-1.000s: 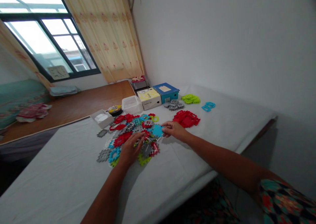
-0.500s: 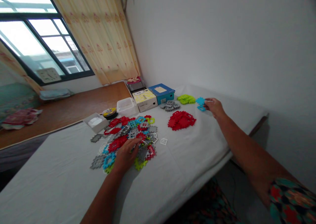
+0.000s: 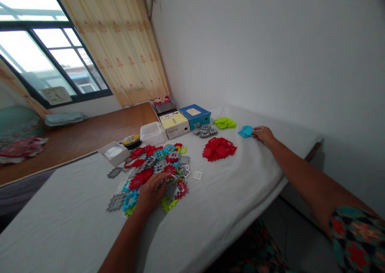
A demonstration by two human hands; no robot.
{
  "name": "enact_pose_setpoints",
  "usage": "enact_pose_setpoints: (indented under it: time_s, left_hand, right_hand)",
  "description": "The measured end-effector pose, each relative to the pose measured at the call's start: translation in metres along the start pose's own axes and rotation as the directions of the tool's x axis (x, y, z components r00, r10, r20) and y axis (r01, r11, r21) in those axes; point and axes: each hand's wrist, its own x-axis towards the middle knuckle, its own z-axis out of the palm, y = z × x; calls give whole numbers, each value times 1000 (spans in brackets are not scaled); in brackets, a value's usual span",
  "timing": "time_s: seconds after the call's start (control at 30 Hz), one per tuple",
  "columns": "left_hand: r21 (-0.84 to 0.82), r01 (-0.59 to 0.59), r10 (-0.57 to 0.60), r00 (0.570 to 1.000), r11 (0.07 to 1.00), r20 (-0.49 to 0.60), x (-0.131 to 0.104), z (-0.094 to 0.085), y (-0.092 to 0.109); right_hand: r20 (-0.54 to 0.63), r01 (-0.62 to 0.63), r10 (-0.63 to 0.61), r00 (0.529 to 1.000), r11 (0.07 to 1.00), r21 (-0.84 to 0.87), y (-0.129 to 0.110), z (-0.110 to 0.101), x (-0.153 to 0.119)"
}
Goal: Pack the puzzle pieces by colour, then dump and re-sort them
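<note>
My right hand (image 3: pixel 264 135) is at the far right of the table, its fingertips closed on the near edge of a blue interlocking plastic tile (image 3: pixel 246 131). The blue tile lies low at the cloth; whether another lies beneath it I cannot tell. Over the front of a mixed heap of toy tiles (image 3: pixel 144 176) rests my left hand (image 3: pixel 152 190), fingers loosely bent and thumb apart. A small white piece is near those fingertips; no grip on it shows. The heap mixes red, blue, grey, white and green tiles.
A red tile pile (image 3: pixel 219 148), a grey pile (image 3: pixel 205 131) and a green pile (image 3: pixel 225 123) lie separately. A white window-like piece (image 3: pixel 197 175) lies alone. Behind stand a blue box (image 3: pixel 195 114), a yellow-white box (image 3: pixel 175 125), a clear tub (image 3: pixel 152 133) and a white open box (image 3: pixel 114 152).
My right hand has lowered slightly, and the blue tile in it has gone from tilted to nearly flat at the cloth. My left hand has stayed on the heap. The view has shifted a little.
</note>
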Motion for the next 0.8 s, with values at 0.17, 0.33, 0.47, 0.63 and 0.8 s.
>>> enact_pose_setpoints:
  time_s: [0.17,0.33,0.47,0.63,0.8]
  left_hand:
    - [44,59,-59,998,997,-2,1,-6,6]
    - [89,142,-140,990,986,-32,1,-10,5]
    - [132,207,-201,978,970,-53,0,-12,-1]
    - [109,234,-228,971,966,-69,0,-21,-5]
    - [126,322,-300,939,938,-165,0,-33,-8]
  right_hand:
    - [20,129,-128,992,974,-185,-20,10,-17]
    - [360,627,-536,763,749,-213,-71,43,-91]
    - [701,844,-680,217,491,216,-92,86,-183]
    - [761,872,-645,73,412,265,-87,122,-240]
    - [619,798,-776,118,445,406,-114,135,-261]
